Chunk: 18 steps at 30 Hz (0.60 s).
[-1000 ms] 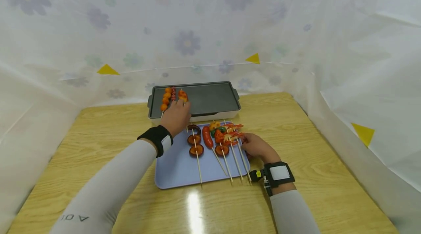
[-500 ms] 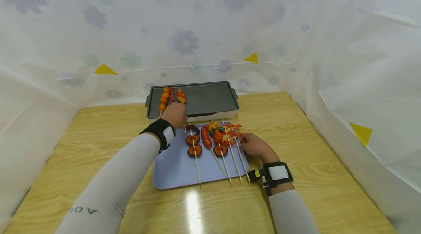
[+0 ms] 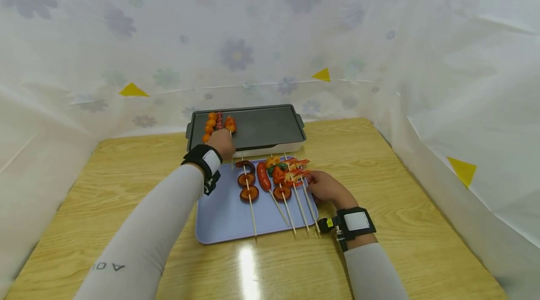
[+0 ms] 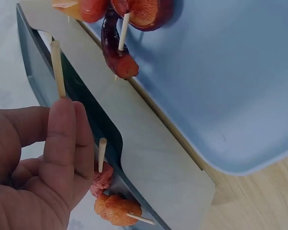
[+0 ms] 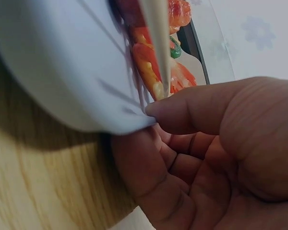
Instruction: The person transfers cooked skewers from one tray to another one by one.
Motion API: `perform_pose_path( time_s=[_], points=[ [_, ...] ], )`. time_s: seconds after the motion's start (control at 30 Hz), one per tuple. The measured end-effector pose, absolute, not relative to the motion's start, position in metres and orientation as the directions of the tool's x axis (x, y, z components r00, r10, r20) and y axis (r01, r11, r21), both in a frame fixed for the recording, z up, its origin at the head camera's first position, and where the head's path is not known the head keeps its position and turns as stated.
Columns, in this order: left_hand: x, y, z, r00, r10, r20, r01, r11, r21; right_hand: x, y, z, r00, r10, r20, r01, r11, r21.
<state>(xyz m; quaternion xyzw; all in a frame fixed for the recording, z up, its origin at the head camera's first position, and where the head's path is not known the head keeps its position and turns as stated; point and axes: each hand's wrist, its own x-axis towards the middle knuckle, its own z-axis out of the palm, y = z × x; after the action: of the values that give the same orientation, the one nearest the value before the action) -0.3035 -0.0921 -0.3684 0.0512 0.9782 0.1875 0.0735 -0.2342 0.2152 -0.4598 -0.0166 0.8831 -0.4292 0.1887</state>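
My left hand [image 3: 222, 143] is at the front left of the dark griddle [image 3: 270, 124]. It pinches the wooden stick [image 4: 58, 67] of a skewer with a browned, wing-like piece [image 3: 230, 124], which lies over the griddle. Left of that piece are a skewer of orange balls [image 3: 209, 126] and a thin reddish skewer [image 3: 219, 121]. My right hand [image 3: 326, 187] grips the right rim of the blue tray [image 3: 223, 218], thumb above and fingers beneath in the right wrist view. Beside that hand lie prawn skewers [image 3: 295, 178].
The tray also bears a sliced mushroom-like skewer [image 3: 249, 193], a sausage skewer [image 3: 263, 176] and another mixed skewer [image 3: 281, 192]. Several sticks jut over its front edge. The griddle's pale base [image 3: 270, 149] stands right behind the tray on the wooden table [image 3: 379, 173].
The lower end of the wing-like skewer has swung left with my left hand, so its stick points more straight toward me. My right hand stays on the tray rim.
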Motion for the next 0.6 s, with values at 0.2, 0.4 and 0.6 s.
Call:
perform_pose_path(
  time_s=[0.2,0.4,0.6],
  points=[
    [-0.294,-0.092,-0.357,-0.971,0.111,-0.213,0.017,0.916,0.401,-0.235,0.214,-0.459,-0.931,-0.21,-0.3,0.098,0.645,-0.758],
    [-0.294,-0.093,-0.362,-0.979,0.135,-0.153,0.061,0.91,0.41,-0.234,0.212,-0.454,-0.928,-0.22,-0.3,0.095,0.638,-0.764],
    [-0.288,-0.092,-0.367,-0.98,0.146,-0.133,0.063,0.87,0.49,-0.234,0.211,-0.455,-0.925,-0.212,-0.316,0.114,0.639,-0.761]
  ],
)
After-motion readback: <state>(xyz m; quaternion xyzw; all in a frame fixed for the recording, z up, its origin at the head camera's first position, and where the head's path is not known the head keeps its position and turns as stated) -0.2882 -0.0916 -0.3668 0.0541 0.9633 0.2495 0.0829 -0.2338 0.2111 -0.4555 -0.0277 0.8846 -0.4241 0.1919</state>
